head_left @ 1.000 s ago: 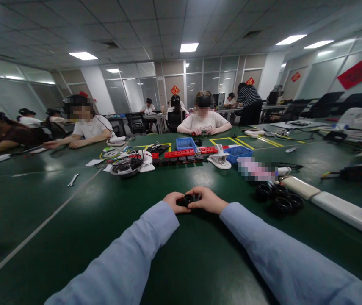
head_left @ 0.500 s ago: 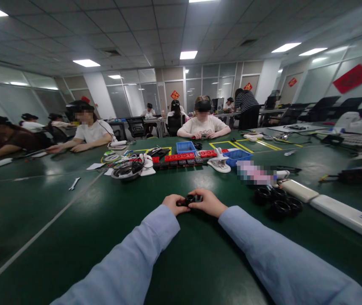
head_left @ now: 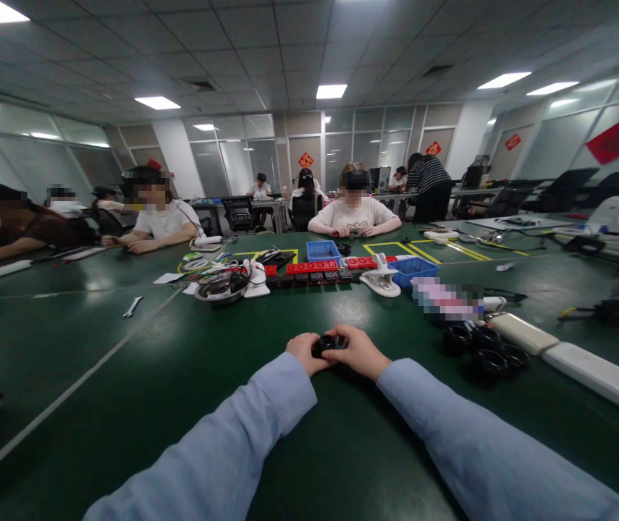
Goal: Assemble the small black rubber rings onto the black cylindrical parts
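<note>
Between my two hands, just above the green table, is a small black round part with a ring-shaped opening. My left hand is closed on its left side, thumb and fingers curled round it. From the right, my right hand grips the same part, with the thumb across its front. A dark piece shows between the right thumb and fingers; whether it belongs to the round part I cannot tell. To the right of my hands lie several similar black round parts in a cluster.
Ahead are a row of red and black blocks, blue trays, a white clamp and a metal bowl of cables. A wrench lies to the left. Long white bars run along the right. Co-workers sit opposite.
The view has shifted slightly, moving the scene a little to the right. My left fingers have closed further round the black part, while the right hand keeps its grip.
</note>
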{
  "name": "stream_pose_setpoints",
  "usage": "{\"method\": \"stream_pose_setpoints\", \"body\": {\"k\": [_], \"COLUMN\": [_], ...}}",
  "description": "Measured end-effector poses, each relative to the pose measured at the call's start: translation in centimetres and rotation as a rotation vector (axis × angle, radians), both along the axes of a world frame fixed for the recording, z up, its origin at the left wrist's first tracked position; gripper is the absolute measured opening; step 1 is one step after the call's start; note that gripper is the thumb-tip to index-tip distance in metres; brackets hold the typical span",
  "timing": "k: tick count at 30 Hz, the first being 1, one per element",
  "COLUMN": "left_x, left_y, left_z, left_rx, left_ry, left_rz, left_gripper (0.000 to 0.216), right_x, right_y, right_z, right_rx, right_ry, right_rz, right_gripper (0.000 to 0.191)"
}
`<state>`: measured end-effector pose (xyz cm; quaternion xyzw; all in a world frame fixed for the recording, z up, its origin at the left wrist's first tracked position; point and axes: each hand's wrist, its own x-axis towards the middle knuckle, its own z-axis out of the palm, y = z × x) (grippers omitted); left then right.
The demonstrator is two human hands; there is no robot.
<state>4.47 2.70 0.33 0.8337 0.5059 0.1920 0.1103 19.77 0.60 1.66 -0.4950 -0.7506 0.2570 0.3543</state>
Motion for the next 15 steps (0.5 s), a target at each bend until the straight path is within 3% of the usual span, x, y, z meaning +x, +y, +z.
{"method": "stream_pose_setpoints", "body": {"k": [3, 7, 10, 15], "left_x": [-0.9, -1.6, -1.7, -1.6], "left_y": [1.0, 1.7, 1.5, 1.3], "left_z": [0.0, -0.2, -0.2, -0.2], "left_rx": [-0.067, -0.107, -0.120, -0.114], "left_ry": [-0.024, -0.059, -0.109, -0.200], "left_rz": [-0.170, -0.304, -0.288, -0.144], "left_gripper": [0.037, 0.034, 0.039, 0.049], "right_x": [0.6, 0.9, 0.6, 0.4], "right_y": [0.5, 0.5, 0.3, 0.1], "right_z": [0.1, 0.2, 0.2, 0.1], "right_rx": [-0.110, -0.128, -0.096, -0.015], "right_ry": [0.049, 0.060, 0.035, -0.007], "right_rz": [0.119, 0.169, 0.137, 0.067], "right_gripper": [0.033, 0.035, 0.033, 0.030]}}
